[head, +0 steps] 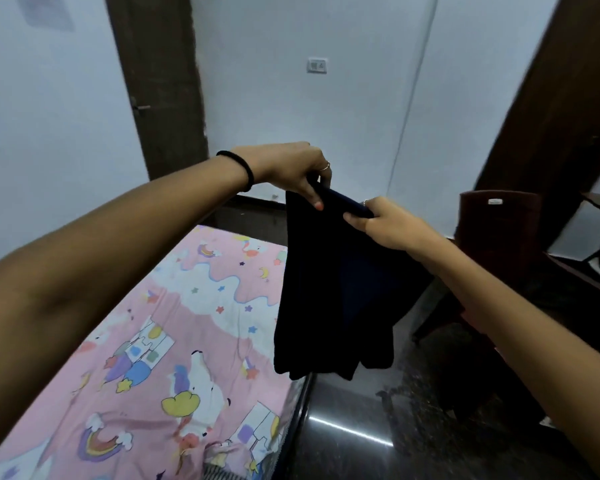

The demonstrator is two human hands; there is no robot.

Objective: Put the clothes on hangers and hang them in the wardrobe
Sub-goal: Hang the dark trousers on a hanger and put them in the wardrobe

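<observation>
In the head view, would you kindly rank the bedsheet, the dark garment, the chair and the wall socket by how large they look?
1. Patterned bedsheet, largest.
2. Dark garment; being nearer the camera inflates it.
3. Dark chair, partly hidden, so unsure against the garment.
4. Wall socket, smallest.

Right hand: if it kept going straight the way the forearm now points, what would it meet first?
The right hand points up-left along the dark garment it grips, so it would probably meet the left hand first, pinching the same top edge close by. Depth is unclear; beyond that stands the white wall.

Black wristband (244, 169), finger ring (326, 165)
</observation>
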